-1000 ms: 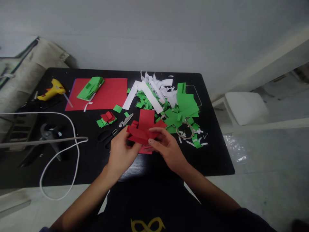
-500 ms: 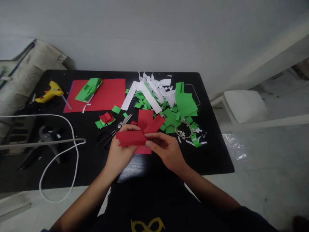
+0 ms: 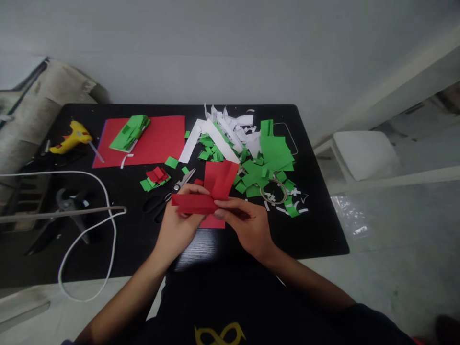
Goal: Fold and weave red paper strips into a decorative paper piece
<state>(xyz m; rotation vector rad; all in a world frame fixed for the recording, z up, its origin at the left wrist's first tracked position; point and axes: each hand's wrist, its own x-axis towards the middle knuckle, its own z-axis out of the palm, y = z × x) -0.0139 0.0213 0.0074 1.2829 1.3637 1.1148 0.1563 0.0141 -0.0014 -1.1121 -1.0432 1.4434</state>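
Observation:
Between both hands is a folded red paper strip [image 3: 192, 203], held above the table with one flap slanting up to the right. My left hand [image 3: 179, 225] grips its left part, fingers behind and thumb below. At its right end, my right hand [image 3: 247, 223] pinches the paper between thumb and fingers. Under the hands lies a flat red paper piece [image 3: 212, 223], partly covered. Black-handled scissors [image 3: 176, 188] rest just left of my left hand, their blades pointing away. Nearby sits a small pile of red and green paper squares [image 3: 156, 177].
Green paper scraps [image 3: 276, 155] and white paper strips [image 3: 224, 136] crowd the table's far right, beside a tape ring [image 3: 273, 191]. A red sheet [image 3: 165, 139] carries folded green paper [image 3: 130, 133]. Farther left are a yellow glue gun [image 3: 74, 138], pliers [image 3: 68, 206] and a white cable [image 3: 114, 239].
The red strip's upper flap has swung more upright and now overlaps the flat red piece behind it. Both hands keep their hold in nearly the same place.

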